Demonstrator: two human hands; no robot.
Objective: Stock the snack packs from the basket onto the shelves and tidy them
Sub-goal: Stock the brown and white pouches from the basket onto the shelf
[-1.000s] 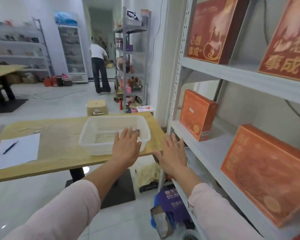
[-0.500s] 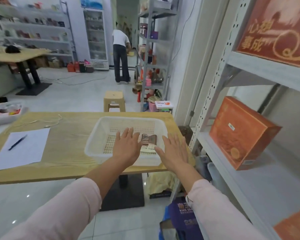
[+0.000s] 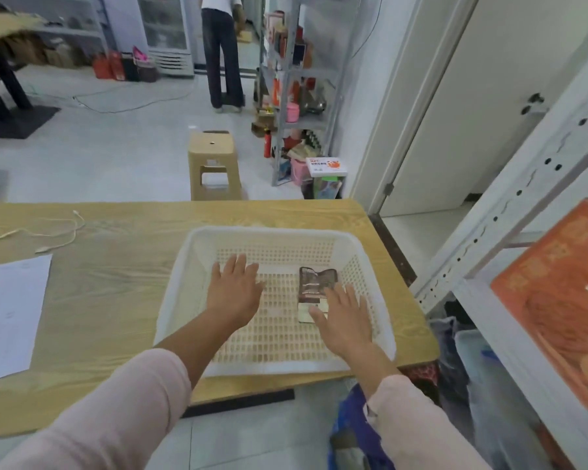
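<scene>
1. Snack pack, head view: one dark, brown-and-silver pouch lies flat on the perforated floor of the white basket, in its right half, with its long side running near to far.
2. The basket sits on the wooden tabletop towards the right end, its near rim close to the tabletop's near edge.
3. Left hand – fingers straight and spread, palm down, over the middle of the basket floor. It is apart from the snack pack and holds nothing.
4. Right hand – also flat with fingers spread, palm down, over the near end of the snack pack, which it partly covers. Whether the fingers press on the pouch cannot be told; nothing is curled around it.
5. The two hands are side by side and well apart, both forearms in pale pink sleeves.
6. On the left of the tabletop lie a sheet of paper and, farther off, a thin white cable.
7. Grey metal shelving stands at the right, with an orange box on one shelf.
8. Beyond the tabletop a tan stool stands on the floor, a stocked rack to its right, and a person far off.
</scene>
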